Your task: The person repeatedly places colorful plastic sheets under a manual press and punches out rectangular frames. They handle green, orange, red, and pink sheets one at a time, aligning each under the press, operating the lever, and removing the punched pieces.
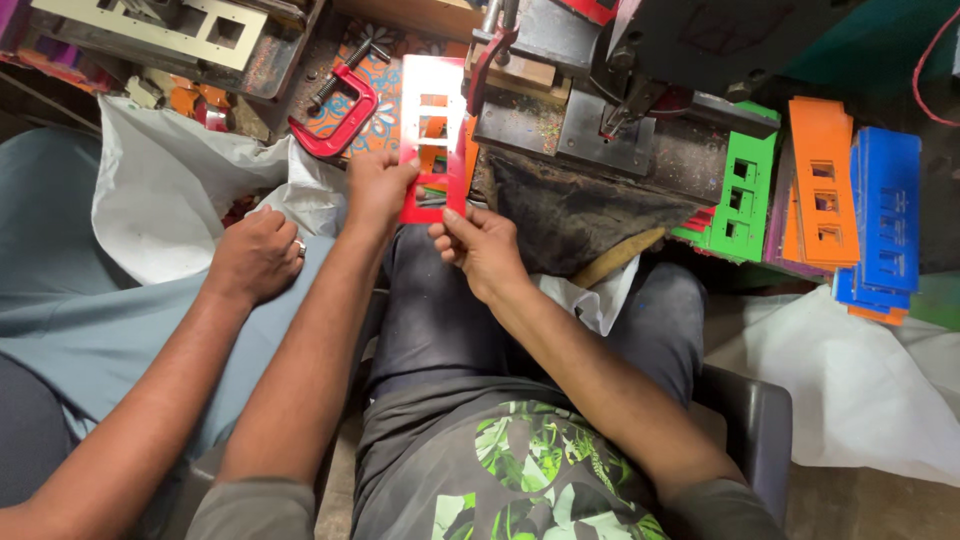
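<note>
**Head view: red plate held up at the press**

Head view looks down on a seated person, knees tucked under a dark metal press [600, 120] that fills the upper middle. White sacks [170, 190] lie open to either side, seemingly placed low and close so pieces can drop in. On the right, stacks of cut plates stand sorted by colour: green [742, 195], orange [822, 180], blue [885, 215], each kept within arm's reach. A red clamp [335, 125] sits on the patterned surface left of the press.

Between both hands, just above the lap, a red plate [432, 135] with square cut-outs is held upright. Left hand [378, 190] pinches its lower left edge; right hand [482, 248] grips the bottom right corner, fingers closed on it, probably to keep it square for the press. A co-worker's hand [255, 255] rests loosely curled on the left sack, holding nothing.
</note>
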{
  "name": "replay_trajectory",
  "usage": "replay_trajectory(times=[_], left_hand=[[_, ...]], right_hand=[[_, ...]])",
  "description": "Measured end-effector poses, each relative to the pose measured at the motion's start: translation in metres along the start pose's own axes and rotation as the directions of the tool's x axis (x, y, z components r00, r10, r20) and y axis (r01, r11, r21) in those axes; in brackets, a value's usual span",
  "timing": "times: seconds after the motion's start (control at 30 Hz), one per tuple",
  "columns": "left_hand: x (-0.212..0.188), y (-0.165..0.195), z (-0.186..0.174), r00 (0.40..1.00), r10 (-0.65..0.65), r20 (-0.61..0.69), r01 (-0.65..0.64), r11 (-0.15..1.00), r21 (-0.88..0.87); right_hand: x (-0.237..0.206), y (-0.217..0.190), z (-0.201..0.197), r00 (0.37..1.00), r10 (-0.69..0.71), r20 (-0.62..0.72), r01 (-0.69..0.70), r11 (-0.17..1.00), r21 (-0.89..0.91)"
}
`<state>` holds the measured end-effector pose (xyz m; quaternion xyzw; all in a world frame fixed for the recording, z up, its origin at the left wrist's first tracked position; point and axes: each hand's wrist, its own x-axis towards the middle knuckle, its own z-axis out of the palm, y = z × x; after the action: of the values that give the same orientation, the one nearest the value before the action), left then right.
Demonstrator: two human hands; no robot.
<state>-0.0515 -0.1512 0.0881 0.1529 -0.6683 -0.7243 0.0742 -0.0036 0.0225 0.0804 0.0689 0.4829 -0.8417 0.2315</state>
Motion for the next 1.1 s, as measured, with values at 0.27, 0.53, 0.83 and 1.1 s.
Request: replay_trajectory(times=[0.27, 0.53, 0.83, 1.1], left_hand=[[0.083, -0.028, 0.013, 0.958, 0.281, 0.047, -0.262, 0.803, 0.536], [0.085, -0.045, 0.002, 0.799, 0.469, 0.376, -0.559, 0.350, 0.751], [0.069, -0.040, -0.005, 0.841, 0.489, 0.232, -0.489, 0.502, 0.714], [0.053, -0.040, -0.036, 0.877, 0.456, 0.150, -0.452, 0.678, 0.579]], right_hand=[[-0.091, -0.065, -0.025, 0.901, 0.022, 0.434, -0.035, 0.999, 0.022], [-0.213, -0.161, -0.154, 0.899, -0.227, 0.374, 0.370, 0.849, -0.377], [-0.154, -0.230, -0.344, 0.560, -0.823, -0.093, -0.397, -0.168, -0.903], [-0.114, -0.233, -0.373, 0.589, -0.706, -0.394, -0.595, -0.048, -0.802]])
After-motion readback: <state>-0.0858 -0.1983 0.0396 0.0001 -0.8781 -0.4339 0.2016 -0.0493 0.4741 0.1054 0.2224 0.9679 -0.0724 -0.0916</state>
